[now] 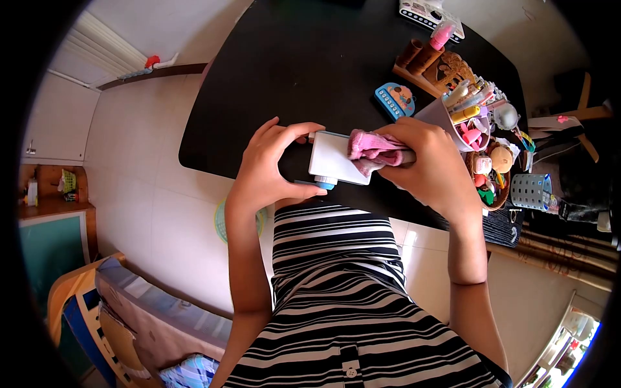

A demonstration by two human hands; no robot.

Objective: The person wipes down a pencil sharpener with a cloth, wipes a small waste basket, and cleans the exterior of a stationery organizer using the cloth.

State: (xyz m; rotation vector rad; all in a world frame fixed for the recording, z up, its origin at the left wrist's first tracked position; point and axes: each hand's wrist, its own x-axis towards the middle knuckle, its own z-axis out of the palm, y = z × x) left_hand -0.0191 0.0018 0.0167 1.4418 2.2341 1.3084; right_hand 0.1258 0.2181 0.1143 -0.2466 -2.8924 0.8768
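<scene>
Over the near edge of the black table (259, 84), my left hand (265, 161) grips a small white box-shaped object (333, 158) by its left end, thumb below and fingers above. A blue and white knob-like part (325, 183) sticks out of the object's lower edge, beside my thumb tip. My right hand (430, 161) holds a bunched pink cloth (375, 150) that lies against the right part of the object's white face. The cloth hides that part of the face, and the undersides of both hands are out of sight.
Beyond my right hand are a blue keypad-like item (394, 100), a wooden holder (420, 76) with a pink-capped bottle (442, 35), a pen container (436, 116), a basket of small items (497, 194) and a perforated blue basket (530, 191). A white device (430, 16) sits at the far edge.
</scene>
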